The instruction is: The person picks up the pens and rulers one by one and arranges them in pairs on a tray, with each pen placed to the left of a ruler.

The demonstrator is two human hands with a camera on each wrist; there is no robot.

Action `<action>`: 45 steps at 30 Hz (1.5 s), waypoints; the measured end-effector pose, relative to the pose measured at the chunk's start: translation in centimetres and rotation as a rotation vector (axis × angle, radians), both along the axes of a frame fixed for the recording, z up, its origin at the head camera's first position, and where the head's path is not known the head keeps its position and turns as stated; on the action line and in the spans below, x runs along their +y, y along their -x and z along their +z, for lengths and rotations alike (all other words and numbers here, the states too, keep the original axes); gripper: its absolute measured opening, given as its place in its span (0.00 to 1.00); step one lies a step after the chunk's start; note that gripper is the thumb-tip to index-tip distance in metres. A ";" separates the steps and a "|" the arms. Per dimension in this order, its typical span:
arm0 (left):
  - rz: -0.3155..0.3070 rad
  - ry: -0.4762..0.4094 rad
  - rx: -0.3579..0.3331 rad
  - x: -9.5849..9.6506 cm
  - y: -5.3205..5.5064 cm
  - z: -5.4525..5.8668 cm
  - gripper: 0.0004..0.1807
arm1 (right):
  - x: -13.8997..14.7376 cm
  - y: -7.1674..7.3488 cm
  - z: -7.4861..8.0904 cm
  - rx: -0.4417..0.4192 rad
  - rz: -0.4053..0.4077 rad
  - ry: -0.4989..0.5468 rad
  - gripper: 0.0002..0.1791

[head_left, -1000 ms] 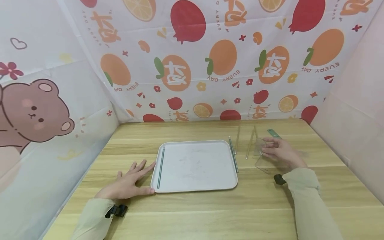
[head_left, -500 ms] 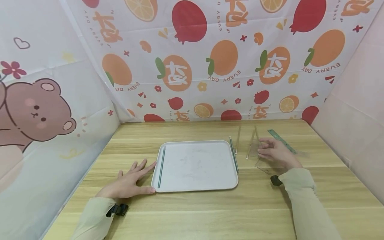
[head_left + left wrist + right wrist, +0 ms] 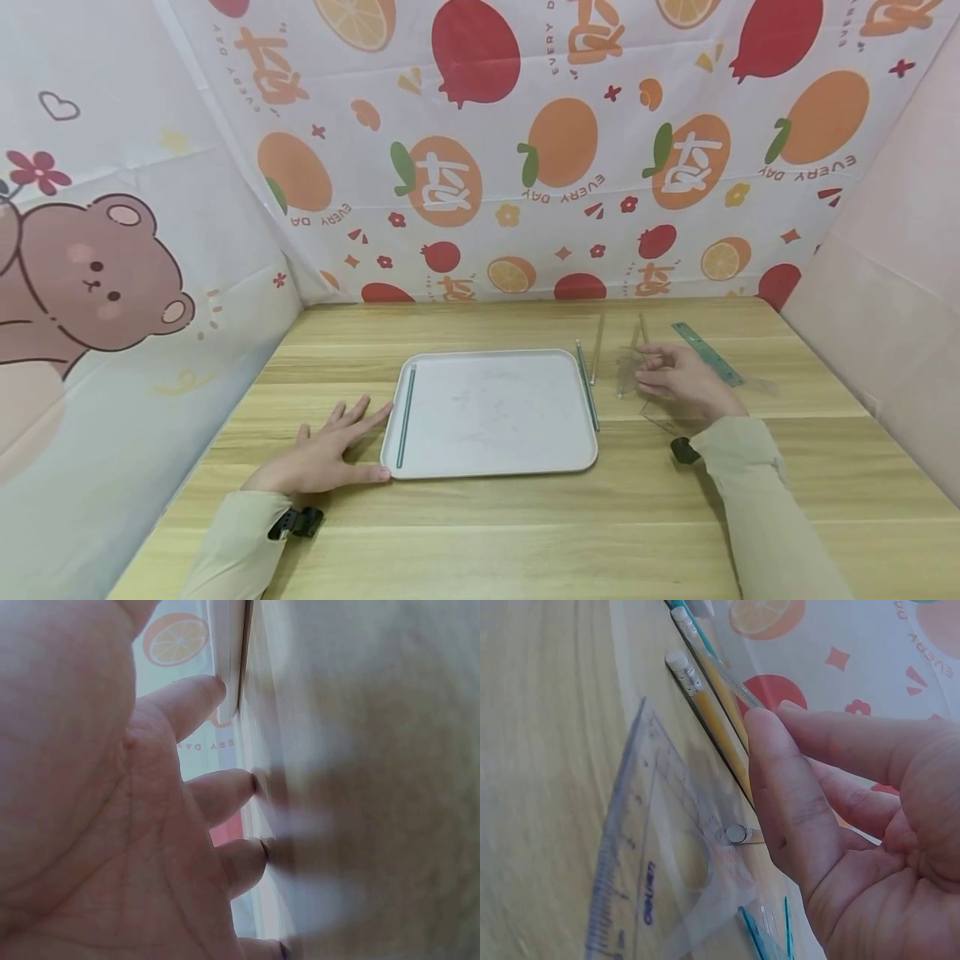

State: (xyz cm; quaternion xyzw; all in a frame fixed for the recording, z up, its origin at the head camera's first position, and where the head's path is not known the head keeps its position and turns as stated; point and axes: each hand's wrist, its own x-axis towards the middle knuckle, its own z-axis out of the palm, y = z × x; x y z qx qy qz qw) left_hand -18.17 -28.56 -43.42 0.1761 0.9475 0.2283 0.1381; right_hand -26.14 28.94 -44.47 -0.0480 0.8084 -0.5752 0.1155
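Note:
My left hand [image 3: 315, 458] lies with fingers spread on the table, its thumb and index fingertip touching the left rim of a white tray [image 3: 491, 417]. A green pencil [image 3: 406, 417] lies in the tray along its left side. To the right of the tray, my right hand [image 3: 686, 383] pinches a thin clear plastic piece [image 3: 739, 686] between thumb and fingertips. That piece is seen nearly edge-on in the right wrist view, so its shape is unclear. Beneath this hand, a clear set square [image 3: 626, 847] with printed scales lies on the table.
Another green pencil [image 3: 588, 387] lies along the tray's right edge. Several yellow pencils, among them one [image 3: 597, 350] nearest the tray, lie between it and my right hand. A green ruler [image 3: 708, 354] lies behind that hand. Patterned cloth [image 3: 480, 167] hangs behind the table.
My right hand has moved a little left with the clear piece, over the yellow pencils. More of the green ruler is uncovered. The left hand keeps its place at the tray.

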 end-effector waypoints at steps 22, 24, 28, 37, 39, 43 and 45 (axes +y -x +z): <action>-0.002 -0.001 -0.002 0.0 0.0 0.0 0.56 | -2.7 0.9 0.8 0.031 0.036 -0.079 0.35; -0.003 -0.003 0.000 0.0 0.0 0.0 0.56 | -3.0 1.0 0.9 0.027 0.044 -0.069 0.36; -0.004 -0.004 0.002 -0.1 0.0 -0.1 0.56 | -3.7 1.2 1.1 0.017 0.054 -0.055 0.36; -0.004 -0.002 -0.001 -0.1 0.0 0.0 0.56 | -5.5 1.4 1.2 0.030 0.079 -0.047 0.35; -0.005 -0.001 -0.002 -0.1 0.1 0.0 0.56 | -5.7 1.5 1.2 0.031 0.085 -0.052 0.35; -0.007 -0.003 -0.004 -0.2 0.0 0.0 0.56 | -6.2 1.6 1.1 0.022 0.084 -0.036 0.35; -0.008 -0.004 -0.002 -0.2 0.0 0.0 0.56 | -6.5 1.7 1.1 0.020 0.083 -0.026 0.35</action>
